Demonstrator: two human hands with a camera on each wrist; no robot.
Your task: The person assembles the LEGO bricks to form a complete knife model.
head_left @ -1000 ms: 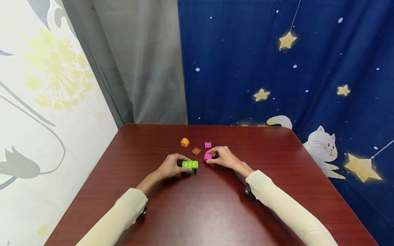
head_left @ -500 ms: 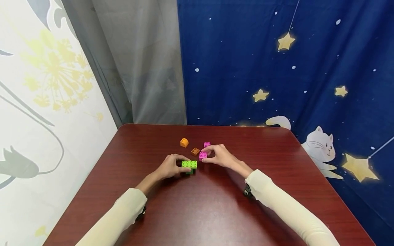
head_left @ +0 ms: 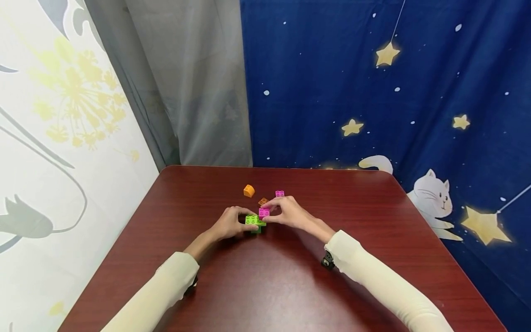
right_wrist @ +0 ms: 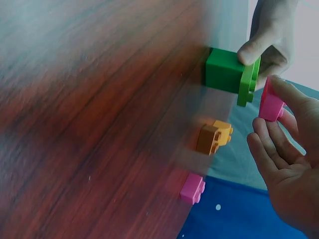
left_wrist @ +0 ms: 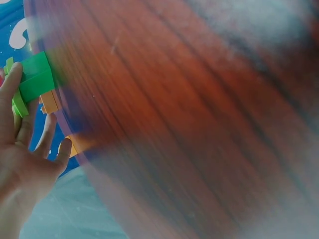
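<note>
A lime green plate (head_left: pixel 251 220) with two rows of studs sits on a darker green block (right_wrist: pixel 223 70), which stands on the table. My left hand (head_left: pixel 229 224) grips this stack from the left, thumb at the near side. In the left wrist view the green block's side shows beyond the thumb. My right hand (head_left: pixel 289 213) pinches a pink brick (head_left: pixel 264 212) between thumb and fingers, over the right end of the plate. The right wrist view has this pink brick just above the plate's studs, with a narrow gap between them.
Behind the hands lie a brown-orange brick (head_left: pixel 262 201), partly hidden by the right hand's fingers, an orange brick with a curved top (head_left: pixel 249 191) and another pink brick (head_left: pixel 280 193). They stand on a reddish-brown table (head_left: pixel 290 281), with curtains (head_left: pixel 315 92) past its far edge.
My right hand has lifted the pink brick off the table and carried it left, over the lime green plate's right end. My left hand keeps its grip on the green stack in place.
</note>
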